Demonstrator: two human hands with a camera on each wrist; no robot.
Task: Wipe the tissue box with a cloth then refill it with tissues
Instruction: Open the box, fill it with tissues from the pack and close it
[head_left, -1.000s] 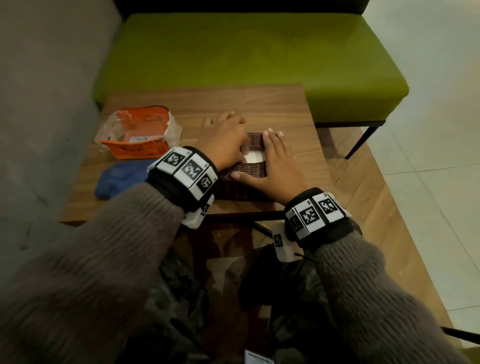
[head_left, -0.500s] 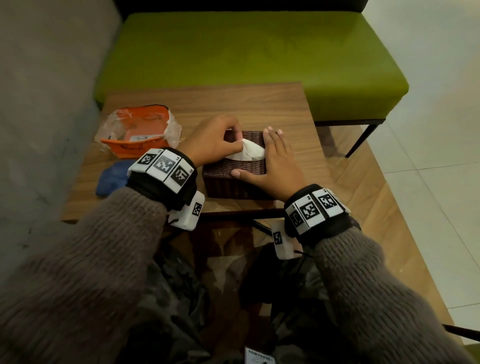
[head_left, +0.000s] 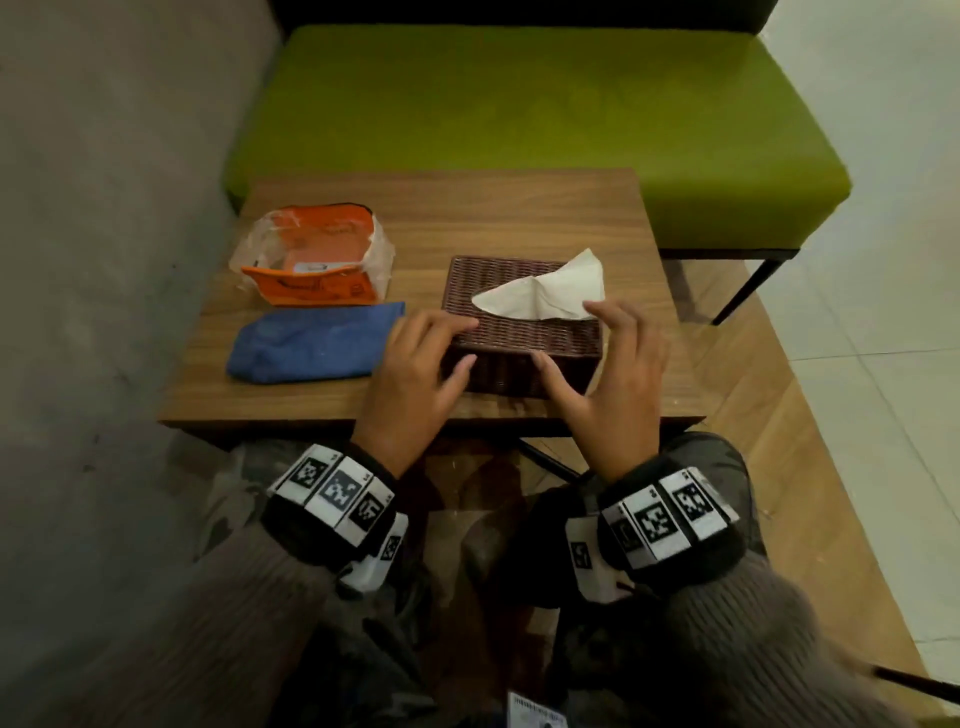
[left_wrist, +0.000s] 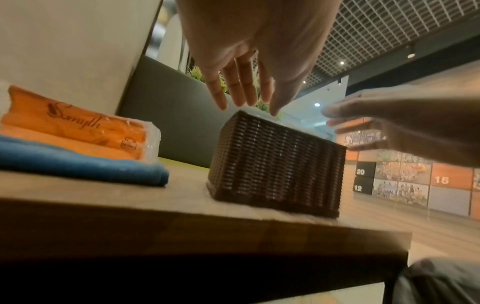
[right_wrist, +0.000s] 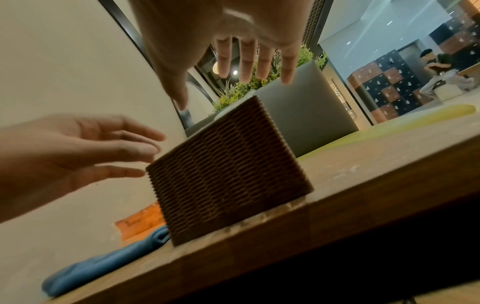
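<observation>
A dark brown woven tissue box (head_left: 524, 340) (left_wrist: 275, 164) (right_wrist: 228, 174) stands near the front edge of the wooden table (head_left: 519, 208). A white tissue (head_left: 545, 293) sticks out of its top and lies spread toward the right. My left hand (head_left: 415, 374) (left_wrist: 249, 82) hovers open at the box's near left corner, fingers straight and holding nothing. At the near right corner my right hand (head_left: 613, 374) (right_wrist: 233, 61) is open too, its fingers lifted above the box. The blue cloth (head_left: 311, 343) (left_wrist: 78, 162) (right_wrist: 103, 265) lies folded left of the box.
An orange tissue pack (head_left: 317, 260) (left_wrist: 78, 127) in clear wrap lies behind the cloth at the table's left. A green bench (head_left: 519, 114) stands beyond the table. A grey wall (head_left: 104, 208) runs along the left; wooden floor (head_left: 753, 415) lies to the right.
My left hand let go of the tissue it was pulling from the slot. Both hands drew back off the box top toward me. The tissue now stands out of the box.
</observation>
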